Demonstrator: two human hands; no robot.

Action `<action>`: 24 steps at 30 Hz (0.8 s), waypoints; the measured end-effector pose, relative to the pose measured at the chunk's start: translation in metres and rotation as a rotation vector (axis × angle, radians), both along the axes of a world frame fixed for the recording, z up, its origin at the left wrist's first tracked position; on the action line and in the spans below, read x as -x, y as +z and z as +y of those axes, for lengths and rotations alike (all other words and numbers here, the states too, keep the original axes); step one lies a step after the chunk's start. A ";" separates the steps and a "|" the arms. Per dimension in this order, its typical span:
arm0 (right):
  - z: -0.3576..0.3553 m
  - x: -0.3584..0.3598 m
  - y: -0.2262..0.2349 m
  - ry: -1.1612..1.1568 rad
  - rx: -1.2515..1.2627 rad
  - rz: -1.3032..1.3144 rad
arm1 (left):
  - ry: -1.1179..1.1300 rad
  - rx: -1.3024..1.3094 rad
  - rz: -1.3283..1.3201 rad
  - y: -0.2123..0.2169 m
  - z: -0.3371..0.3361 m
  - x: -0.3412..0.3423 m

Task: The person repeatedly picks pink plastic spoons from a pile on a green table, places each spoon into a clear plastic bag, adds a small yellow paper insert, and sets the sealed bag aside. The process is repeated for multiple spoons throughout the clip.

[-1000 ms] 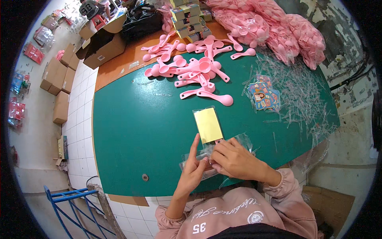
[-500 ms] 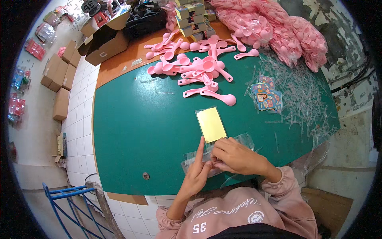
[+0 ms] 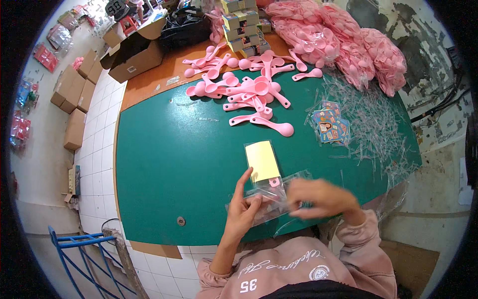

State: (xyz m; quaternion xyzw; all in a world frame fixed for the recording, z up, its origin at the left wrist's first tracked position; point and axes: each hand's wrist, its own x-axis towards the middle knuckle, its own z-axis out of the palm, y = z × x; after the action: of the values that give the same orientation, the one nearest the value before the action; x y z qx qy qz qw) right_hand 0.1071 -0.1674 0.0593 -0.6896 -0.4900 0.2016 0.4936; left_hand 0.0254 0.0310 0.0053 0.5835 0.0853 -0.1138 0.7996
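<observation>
Blurred right hand (image 3: 322,199), now further right.

Bare green table (image 3: 169,164) left; pink spoons (image 3: 249,92), plastic strips (image 3: 371,129) crowd far side.

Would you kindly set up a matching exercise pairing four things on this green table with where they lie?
Things:
1. yellow rectangular card
2. loose pink plastic spoons
3. small stack of colourful picture cards
4. clear plastic bag

Places:
A. under both hands at the near edge
B. among thin clear strips on the right
C. flat just beyond the hands
D. scattered at the far middle

Pairs: 1-C, 2-D, 3-B, 4-A
</observation>
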 end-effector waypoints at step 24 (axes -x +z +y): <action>0.004 0.019 -0.039 -0.456 0.055 0.159 | -0.083 0.064 0.149 0.005 0.016 0.022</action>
State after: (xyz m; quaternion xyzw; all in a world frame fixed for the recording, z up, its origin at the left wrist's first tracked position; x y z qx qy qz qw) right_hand 0.0885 -0.1636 0.0207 -0.7775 -0.2759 0.1518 0.5444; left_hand 0.0038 0.0467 0.0107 0.5505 0.1167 -0.1925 0.8039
